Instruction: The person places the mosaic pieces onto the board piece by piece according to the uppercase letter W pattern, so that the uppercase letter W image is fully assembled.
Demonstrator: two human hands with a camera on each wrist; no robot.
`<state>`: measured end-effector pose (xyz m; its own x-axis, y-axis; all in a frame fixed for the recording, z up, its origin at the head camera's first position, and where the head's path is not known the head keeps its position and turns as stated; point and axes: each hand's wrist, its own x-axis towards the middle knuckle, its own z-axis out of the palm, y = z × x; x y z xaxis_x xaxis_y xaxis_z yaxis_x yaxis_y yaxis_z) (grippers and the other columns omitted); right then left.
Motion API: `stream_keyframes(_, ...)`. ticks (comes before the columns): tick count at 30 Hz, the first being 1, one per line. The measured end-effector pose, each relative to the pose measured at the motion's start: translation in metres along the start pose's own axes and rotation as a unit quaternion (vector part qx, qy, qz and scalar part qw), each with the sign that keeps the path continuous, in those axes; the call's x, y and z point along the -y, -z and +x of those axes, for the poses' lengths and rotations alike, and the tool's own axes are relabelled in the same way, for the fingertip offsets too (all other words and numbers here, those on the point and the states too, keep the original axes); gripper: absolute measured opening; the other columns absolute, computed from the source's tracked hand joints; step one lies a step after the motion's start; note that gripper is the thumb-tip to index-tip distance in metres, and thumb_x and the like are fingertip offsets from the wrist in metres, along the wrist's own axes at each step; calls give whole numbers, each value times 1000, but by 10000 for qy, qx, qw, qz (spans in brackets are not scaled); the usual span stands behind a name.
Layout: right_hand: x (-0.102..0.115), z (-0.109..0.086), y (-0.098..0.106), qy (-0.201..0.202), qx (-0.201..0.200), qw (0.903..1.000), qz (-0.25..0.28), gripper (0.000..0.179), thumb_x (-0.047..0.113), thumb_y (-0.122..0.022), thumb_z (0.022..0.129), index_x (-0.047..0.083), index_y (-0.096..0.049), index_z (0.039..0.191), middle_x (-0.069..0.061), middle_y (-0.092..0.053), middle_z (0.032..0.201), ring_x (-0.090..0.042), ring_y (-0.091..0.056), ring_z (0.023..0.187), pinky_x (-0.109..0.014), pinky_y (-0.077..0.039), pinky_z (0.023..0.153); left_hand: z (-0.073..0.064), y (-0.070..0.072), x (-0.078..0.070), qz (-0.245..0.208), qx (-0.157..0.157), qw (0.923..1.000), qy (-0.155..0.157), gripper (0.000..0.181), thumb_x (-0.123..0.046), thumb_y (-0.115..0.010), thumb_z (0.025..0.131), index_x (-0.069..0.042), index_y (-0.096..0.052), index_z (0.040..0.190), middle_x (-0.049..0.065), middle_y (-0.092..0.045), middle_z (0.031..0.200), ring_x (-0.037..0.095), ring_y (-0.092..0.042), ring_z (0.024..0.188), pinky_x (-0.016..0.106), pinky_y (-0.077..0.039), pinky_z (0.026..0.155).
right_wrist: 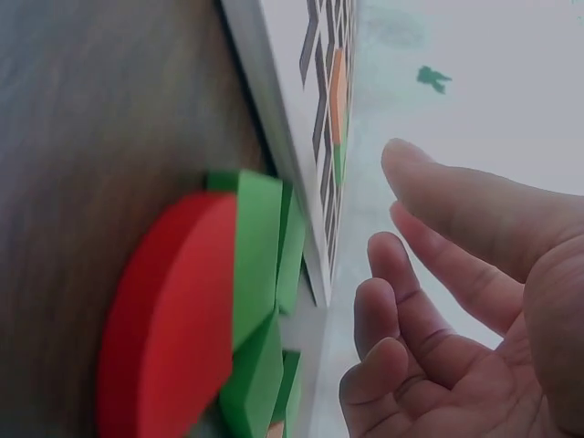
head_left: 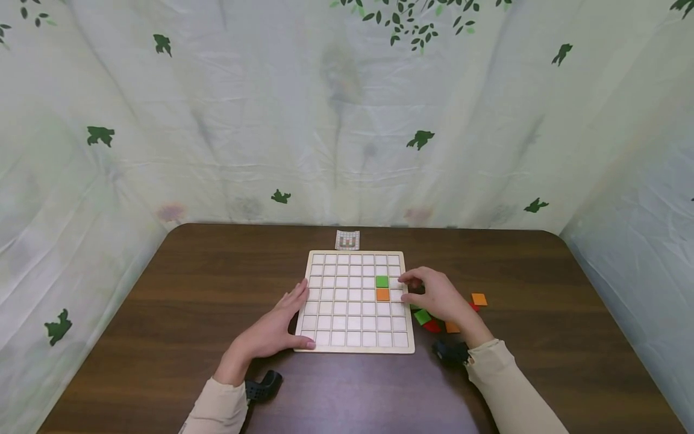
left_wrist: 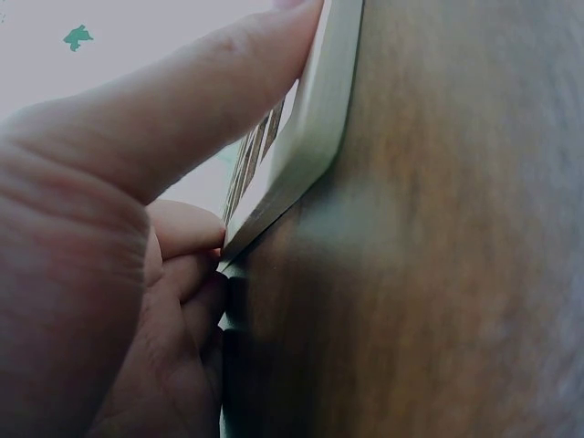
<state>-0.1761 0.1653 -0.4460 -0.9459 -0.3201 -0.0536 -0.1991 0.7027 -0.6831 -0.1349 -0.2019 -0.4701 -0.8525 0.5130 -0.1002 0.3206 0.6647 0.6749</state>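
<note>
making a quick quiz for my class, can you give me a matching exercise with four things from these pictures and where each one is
Column 1
1. left hand
2. right hand
3. small card
4. green tile on the board

Column 2
a. on the table, just past the board's far edge
b. in the square just beyond an orange tile
c. over the board's right edge, nothing between thumb and fingers
d. touching the board's left side, thumb at the near corner

Pairs: 1-d, 2-c, 3-a, 4-b
</note>
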Motion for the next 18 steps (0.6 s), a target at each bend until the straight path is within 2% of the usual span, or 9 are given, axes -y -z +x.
stream_keyframes(9, -18, -6, 9, 181, -225, 9996, -11, 33, 14, -77, 90, 8, -70, 121, -8, -65, 116, -25, -56, 99, -42, -51, 83, 0, 0, 1, 59, 26, 10000, 23, 113, -44, -84, 80, 1, -17, 159, 10, -3, 169, 31, -3, 154, 52, -12, 123)
stream_keyframes(18, -34, -7, 19, -5, -351, 9994, 44, 33, 15, -77, 90, 8, -70, 121, -8, -68, 115, -26, -59, 99, -41, -52, 82, 0, 0, 0, 107, 22, 9999, 27, 113, -45, -83, 80, 1, -17, 159, 10, -3, 169, 32, -3, 154, 52, -13, 123)
